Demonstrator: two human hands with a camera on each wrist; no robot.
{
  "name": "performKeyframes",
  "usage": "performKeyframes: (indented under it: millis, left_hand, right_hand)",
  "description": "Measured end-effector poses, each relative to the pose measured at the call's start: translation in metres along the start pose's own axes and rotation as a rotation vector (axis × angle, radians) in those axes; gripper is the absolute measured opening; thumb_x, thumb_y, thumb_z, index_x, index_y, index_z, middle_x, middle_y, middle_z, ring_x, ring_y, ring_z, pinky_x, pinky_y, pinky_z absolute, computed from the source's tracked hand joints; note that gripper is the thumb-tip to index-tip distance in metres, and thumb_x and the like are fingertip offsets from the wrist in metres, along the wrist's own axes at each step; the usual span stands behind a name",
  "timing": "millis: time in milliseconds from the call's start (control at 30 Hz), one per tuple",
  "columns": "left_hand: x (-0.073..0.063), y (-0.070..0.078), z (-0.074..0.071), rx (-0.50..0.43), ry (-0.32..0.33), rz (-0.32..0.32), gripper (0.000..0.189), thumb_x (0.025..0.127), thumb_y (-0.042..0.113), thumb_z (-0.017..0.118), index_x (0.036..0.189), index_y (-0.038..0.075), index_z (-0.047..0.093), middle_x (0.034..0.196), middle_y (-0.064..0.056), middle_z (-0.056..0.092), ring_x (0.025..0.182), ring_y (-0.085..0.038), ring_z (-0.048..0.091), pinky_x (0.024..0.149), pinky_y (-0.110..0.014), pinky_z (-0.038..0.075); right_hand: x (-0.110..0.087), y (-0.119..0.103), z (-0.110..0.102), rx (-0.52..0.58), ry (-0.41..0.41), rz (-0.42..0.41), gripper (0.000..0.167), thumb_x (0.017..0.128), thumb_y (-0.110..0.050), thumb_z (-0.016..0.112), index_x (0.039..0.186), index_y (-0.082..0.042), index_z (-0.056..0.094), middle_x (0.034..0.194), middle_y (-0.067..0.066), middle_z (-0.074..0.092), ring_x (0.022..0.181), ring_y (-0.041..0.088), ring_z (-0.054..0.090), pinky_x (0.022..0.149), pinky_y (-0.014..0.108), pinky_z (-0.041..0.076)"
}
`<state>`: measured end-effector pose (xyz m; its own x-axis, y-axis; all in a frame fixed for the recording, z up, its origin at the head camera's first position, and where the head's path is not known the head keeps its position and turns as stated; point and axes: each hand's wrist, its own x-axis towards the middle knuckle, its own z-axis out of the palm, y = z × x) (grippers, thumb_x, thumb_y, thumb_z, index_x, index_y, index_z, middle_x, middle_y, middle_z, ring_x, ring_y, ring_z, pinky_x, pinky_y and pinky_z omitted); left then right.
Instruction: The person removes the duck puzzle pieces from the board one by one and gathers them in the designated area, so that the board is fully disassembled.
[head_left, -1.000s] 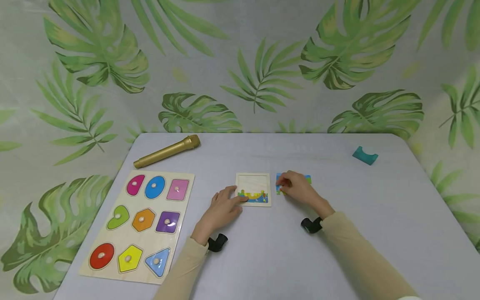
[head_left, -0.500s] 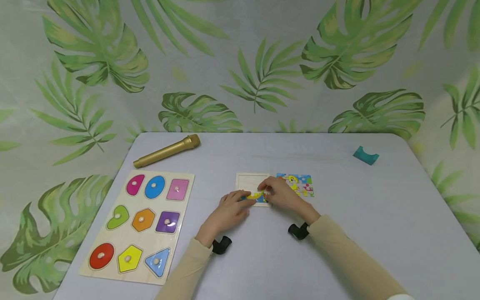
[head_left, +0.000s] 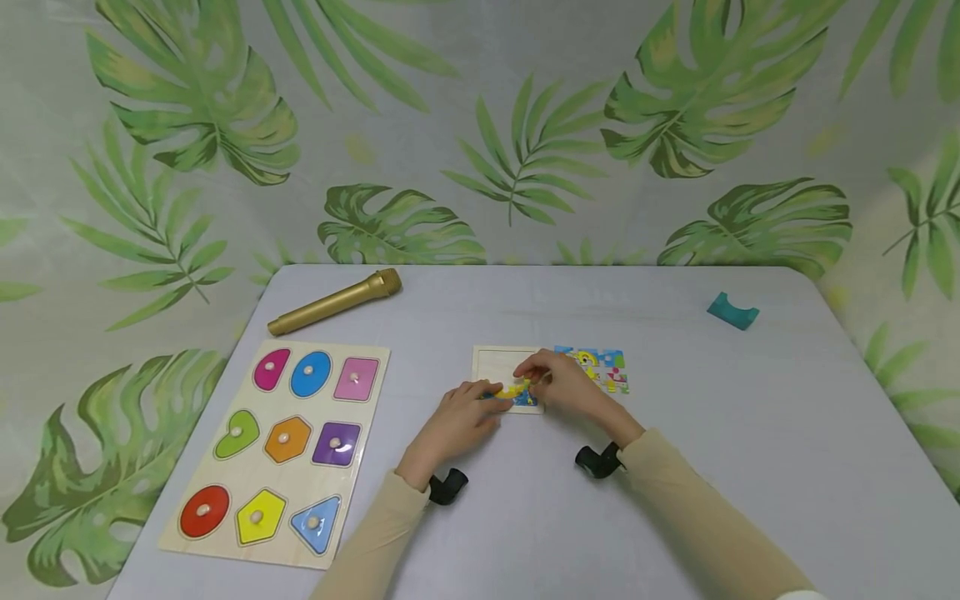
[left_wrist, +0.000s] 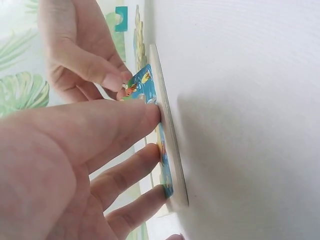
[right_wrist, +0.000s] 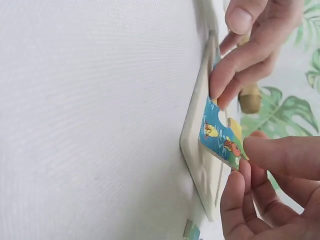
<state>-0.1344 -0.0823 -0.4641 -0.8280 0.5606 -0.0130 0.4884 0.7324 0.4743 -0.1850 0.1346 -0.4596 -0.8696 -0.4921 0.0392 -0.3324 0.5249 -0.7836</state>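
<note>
A small wooden puzzle tray [head_left: 475,367] lies mid-table, with picture pieces along its near side. My right hand [head_left: 573,390] pinches a blue corner puzzle piece [right_wrist: 216,131] between thumb and fingers. In the right wrist view that piece is tilted, its outer edge raised off the tray at the near right corner. My left hand [head_left: 459,423] rests with extended fingers on the pieces at the tray's near side, partly covering them. Several loose puzzle pieces [head_left: 613,360] lie just right of the tray, partly behind my right hand.
On the left lies a wooden shape board [head_left: 300,492] with knobbed coloured shapes. Behind it is a gold microphone [head_left: 333,303]. A teal curved block [head_left: 732,312] sits at the back right. A leaf-patterned cloth [head_left: 405,150] hangs behind the table.
My right hand has moved left from the loose pieces to the tray's near right corner and now holds the corner piece tilted up. My left hand has shifted slightly right.
</note>
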Motion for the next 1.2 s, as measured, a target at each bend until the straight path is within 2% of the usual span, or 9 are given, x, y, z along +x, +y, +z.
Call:
performKeyframes:
  millis: [233, 333, 400, 467, 500, 667, 833, 1000, 1200]
  left_hand:
    - [0.000, 0.000, 0.001, -0.022, 0.004, -0.004, 0.030, 0.097, 0.019, 0.057, 0.126, 0.015, 0.065, 0.141, -0.008, 0.047, 0.134, -0.032, 0.035, 0.103, -0.057, 0.030]
    - [0.000, 0.000, 0.001, -0.022, 0.002, -0.004, 0.030, 0.097, 0.019, 0.057, 0.126, 0.014, 0.065, 0.141, -0.009, 0.047, 0.134, -0.032, 0.034, 0.103, -0.057, 0.029]
    - [0.000, 0.000, 0.001, -0.021, 0.002, -0.002, 0.030, 0.097, 0.019, 0.057, 0.126, 0.014, 0.065, 0.141, -0.009, 0.047, 0.134, -0.032, 0.034, 0.104, -0.058, 0.029]
    - [0.000, 0.000, 0.001, -0.021, 0.000, -0.002, 0.030, 0.097, 0.019, 0.056, 0.126, 0.014, 0.065, 0.141, -0.009, 0.047, 0.134, -0.033, 0.034, 0.104, -0.058, 0.028]
    - [0.000, 0.000, 0.001, -0.021, 0.001, 0.000, 0.030, 0.097, 0.019, 0.056, 0.126, 0.014, 0.065, 0.141, -0.009, 0.047, 0.134, -0.033, 0.034, 0.104, -0.058, 0.029]
    - [0.001, 0.000, 0.000, -0.017, 0.005, 0.010, 0.031, 0.097, 0.018, 0.057, 0.126, 0.013, 0.065, 0.141, -0.009, 0.047, 0.133, -0.033, 0.036, 0.103, -0.058, 0.029]
    - [0.001, 0.000, 0.000, -0.013, 0.008, 0.015, 0.031, 0.096, 0.018, 0.058, 0.127, 0.014, 0.064, 0.141, -0.009, 0.047, 0.132, -0.033, 0.037, 0.103, -0.058, 0.030]
    - [0.000, 0.000, 0.000, -0.018, 0.003, 0.005, 0.031, 0.097, 0.019, 0.057, 0.127, 0.014, 0.064, 0.141, -0.009, 0.047, 0.133, -0.033, 0.036, 0.104, -0.057, 0.029]
    - [-0.002, 0.000, 0.001, -0.028, 0.006, 0.009, 0.031, 0.097, 0.018, 0.057, 0.127, 0.013, 0.064, 0.141, -0.010, 0.047, 0.133, -0.033, 0.035, 0.104, -0.057, 0.029]
  right_hand:
    - [0.000, 0.001, 0.001, -0.048, 0.005, -0.045, 0.022, 0.078, 0.013, 0.061, 0.092, -0.001, 0.072, 0.089, 0.006, 0.064, 0.074, 0.017, 0.055, 0.068, 0.028, 0.047]
    - [0.001, 0.004, 0.002, -0.057, -0.014, -0.031, 0.022, 0.080, 0.011, 0.062, 0.095, -0.003, 0.071, 0.085, 0.002, 0.064, 0.073, 0.014, 0.054, 0.087, 0.039, 0.043]
    - [0.001, 0.005, 0.002, -0.053, -0.029, -0.028, 0.022, 0.082, 0.010, 0.062, 0.097, -0.004, 0.070, 0.083, 0.001, 0.064, 0.071, 0.013, 0.054, 0.100, 0.052, 0.032]
    - [0.001, 0.007, 0.002, -0.049, -0.033, -0.031, 0.021, 0.083, 0.008, 0.063, 0.098, -0.006, 0.069, 0.081, 0.000, 0.063, 0.071, 0.013, 0.054, 0.104, 0.061, 0.018]
    - [0.000, 0.007, 0.001, -0.034, -0.034, -0.031, 0.021, 0.083, 0.008, 0.062, 0.098, -0.006, 0.068, 0.081, 0.001, 0.063, 0.072, 0.014, 0.055, 0.104, 0.063, 0.019]
    - [-0.002, 0.009, -0.005, 0.019, -0.015, -0.008, 0.020, 0.083, 0.006, 0.063, 0.097, -0.007, 0.067, 0.086, 0.005, 0.062, 0.079, 0.017, 0.055, 0.079, 0.037, 0.047]
    - [-0.005, 0.017, -0.017, 0.101, -0.004, 0.060, 0.019, 0.084, 0.005, 0.061, 0.099, -0.005, 0.066, 0.088, 0.007, 0.061, 0.079, 0.020, 0.055, 0.066, 0.026, 0.046]
    - [-0.012, 0.027, -0.032, 0.169, -0.003, 0.132, 0.015, 0.086, 0.002, 0.063, 0.101, 0.002, 0.063, 0.089, 0.010, 0.058, 0.081, 0.022, 0.052, 0.065, 0.024, 0.046]
    - [-0.028, 0.040, -0.053, 0.159, 0.024, 0.197, 0.016, 0.087, -0.002, 0.064, 0.103, 0.003, 0.062, 0.090, 0.011, 0.058, 0.082, 0.023, 0.053, 0.065, 0.025, 0.046]
